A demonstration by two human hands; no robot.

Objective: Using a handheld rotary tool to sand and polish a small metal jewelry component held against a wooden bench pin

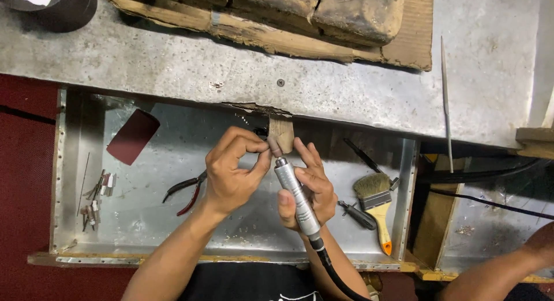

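Observation:
My right hand (311, 188) grips a silver rotary handpiece (295, 194) with a black cable (334, 272) running down off the bottom edge. Its small brownish tip (272, 145) points up toward a wooden bench peg (283, 132) that juts from the edge of the metal-clad bench (173, 64). My left hand (234, 171) is pinched shut right beside the tip, thumb and forefinger together; whatever small piece is between them is hidden. Both hands hover over an open metal tray drawer (144, 220).
In the drawer lie red-handled pliers (187, 191), a dark red sandpaper sheet (133, 136), several small burrs (95, 200), a paintbrush (375, 203) and a small screwdriver (358, 214). A worn wooden block (288, 18) and a thin file (445, 99) rest on the bench. Another person's arm (502, 272) is at the lower right.

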